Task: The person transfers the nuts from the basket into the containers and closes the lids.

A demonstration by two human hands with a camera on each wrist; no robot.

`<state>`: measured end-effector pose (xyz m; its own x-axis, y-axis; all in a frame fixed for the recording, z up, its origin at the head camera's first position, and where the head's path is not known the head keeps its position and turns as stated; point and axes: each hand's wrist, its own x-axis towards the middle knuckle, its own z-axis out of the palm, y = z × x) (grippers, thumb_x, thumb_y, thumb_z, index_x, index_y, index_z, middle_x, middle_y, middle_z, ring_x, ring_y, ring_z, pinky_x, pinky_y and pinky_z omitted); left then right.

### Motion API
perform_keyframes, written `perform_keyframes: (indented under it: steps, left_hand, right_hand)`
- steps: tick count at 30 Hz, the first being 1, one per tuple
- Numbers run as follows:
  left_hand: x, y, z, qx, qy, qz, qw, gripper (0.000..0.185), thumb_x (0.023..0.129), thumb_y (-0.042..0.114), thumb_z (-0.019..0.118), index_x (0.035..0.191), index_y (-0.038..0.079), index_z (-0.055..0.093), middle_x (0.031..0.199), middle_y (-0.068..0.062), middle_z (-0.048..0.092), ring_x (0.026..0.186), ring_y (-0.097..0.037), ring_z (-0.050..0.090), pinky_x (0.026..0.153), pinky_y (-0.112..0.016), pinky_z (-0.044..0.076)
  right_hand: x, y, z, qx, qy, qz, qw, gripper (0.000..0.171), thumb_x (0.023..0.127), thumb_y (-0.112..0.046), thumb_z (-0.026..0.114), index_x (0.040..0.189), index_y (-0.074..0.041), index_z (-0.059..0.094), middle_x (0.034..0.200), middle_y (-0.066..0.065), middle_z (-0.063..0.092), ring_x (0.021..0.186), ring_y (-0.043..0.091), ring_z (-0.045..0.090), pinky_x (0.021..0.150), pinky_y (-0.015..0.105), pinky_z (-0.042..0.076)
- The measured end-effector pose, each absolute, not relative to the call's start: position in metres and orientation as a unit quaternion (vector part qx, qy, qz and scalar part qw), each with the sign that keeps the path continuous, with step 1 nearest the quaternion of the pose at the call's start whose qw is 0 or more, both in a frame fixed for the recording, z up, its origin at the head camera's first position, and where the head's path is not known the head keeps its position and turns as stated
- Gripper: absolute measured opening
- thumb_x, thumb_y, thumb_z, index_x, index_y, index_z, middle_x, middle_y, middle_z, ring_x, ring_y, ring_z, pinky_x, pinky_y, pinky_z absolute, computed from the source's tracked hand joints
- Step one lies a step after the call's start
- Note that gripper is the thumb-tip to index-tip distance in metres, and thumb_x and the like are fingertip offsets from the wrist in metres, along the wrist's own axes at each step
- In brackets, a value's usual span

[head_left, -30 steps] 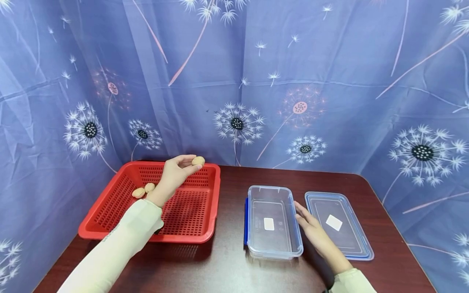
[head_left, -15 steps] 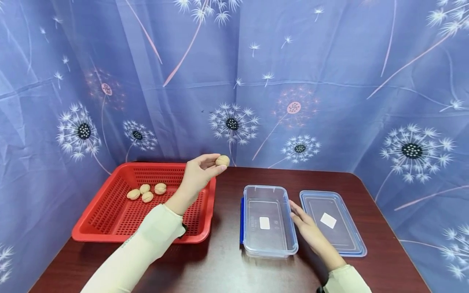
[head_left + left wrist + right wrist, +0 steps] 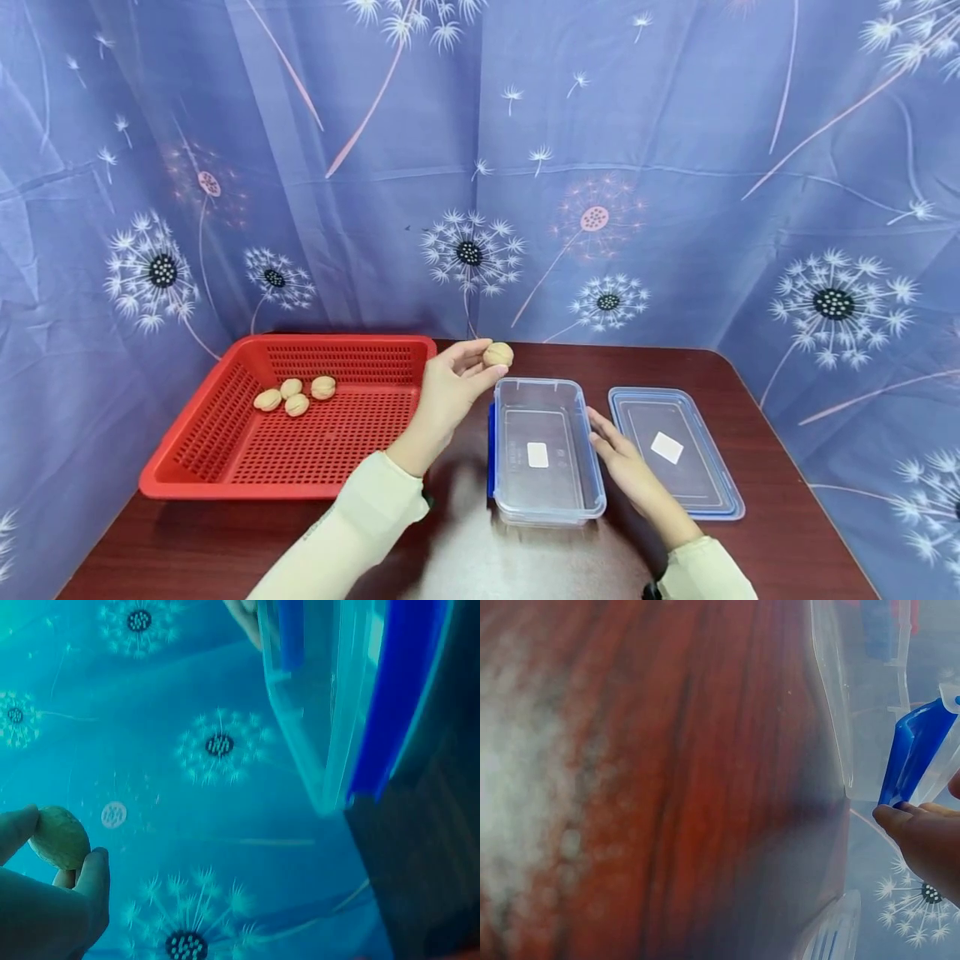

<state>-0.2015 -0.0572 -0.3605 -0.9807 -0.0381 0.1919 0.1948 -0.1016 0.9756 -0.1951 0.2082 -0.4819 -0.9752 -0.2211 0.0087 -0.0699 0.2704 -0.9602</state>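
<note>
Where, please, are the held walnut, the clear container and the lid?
Held walnut (image 3: 60, 838): left wrist view, middle of its shell.
Clear container (image 3: 555, 482): head view, bare floor.
Lid (image 3: 693, 468): head view, clear panel.

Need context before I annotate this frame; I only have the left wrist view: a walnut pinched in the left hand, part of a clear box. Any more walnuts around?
Observer: Yes, the head view shows four walnuts lying in a red basket on the left side of the table.
Operator: Any in the box yet?
Observer: None; the head view shows no walnut inside the clear box.
Operator: Copy. Is there a lid, and where?
Observer: Yes, a clear lid with a blue border lies on the table to the right of the box.
</note>
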Motion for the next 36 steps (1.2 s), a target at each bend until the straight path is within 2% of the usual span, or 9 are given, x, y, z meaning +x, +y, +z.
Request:
perform_keyframes:
  steps: [11, 20, 27, 36]
  left_hand:
    - [-0.196, -0.022, -0.405, -0.079, -0.694, -0.711, 0.073, 0.038, 0.073, -0.006, 0.079, 0.109, -0.009, 0.066, 0.107, -0.022, 0.067, 0.099, -0.031, 0.065, 0.087, -0.035, 0.053]
    - [-0.202, -0.008, -0.433, -0.09, -0.744, -0.661, 0.029, 0.035, 0.073, -0.003, 0.08, 0.106, -0.006, 0.067, 0.102, -0.016, 0.068, 0.098, -0.027, 0.065, 0.087, -0.031, 0.053]
    - [-0.207, 0.0, -0.451, -0.11, -0.768, -0.63, 0.028, 0.035, 0.073, -0.002, 0.08, 0.105, -0.005, 0.067, 0.101, -0.015, 0.068, 0.097, -0.027, 0.066, 0.084, -0.026, 0.053]
    - [-0.207, 0.008, -0.465, -0.14, -0.797, -0.587, 0.035, 0.034, 0.071, 0.001, 0.082, 0.102, -0.003, 0.068, 0.098, -0.012, 0.069, 0.092, -0.023, 0.066, 0.084, -0.026, 0.054]
  right_hand:
    - [-0.195, 0.209, -0.48, -0.09, 0.794, -0.598, 0.066, 0.048, 0.104, -0.008, 0.037, 0.149, 0.005, 0.024, 0.151, 0.027, 0.027, 0.141, 0.037, 0.023, 0.114, 0.052, 0.017]
    - [-0.194, 0.209, -0.479, -0.086, 0.8, -0.59, 0.067, 0.048, 0.104, -0.009, 0.038, 0.148, 0.005, 0.026, 0.151, 0.027, 0.028, 0.14, 0.037, 0.024, 0.114, 0.051, 0.018]
    - [-0.195, 0.209, -0.479, -0.087, 0.804, -0.584, 0.062, 0.048, 0.104, -0.008, 0.038, 0.148, 0.005, 0.026, 0.15, 0.028, 0.029, 0.14, 0.038, 0.026, 0.113, 0.05, 0.019]
    - [-0.194, 0.208, -0.478, -0.09, 0.804, -0.585, 0.063, 0.048, 0.103, -0.008, 0.038, 0.148, 0.005, 0.026, 0.15, 0.027, 0.03, 0.139, 0.037, 0.027, 0.113, 0.049, 0.02]
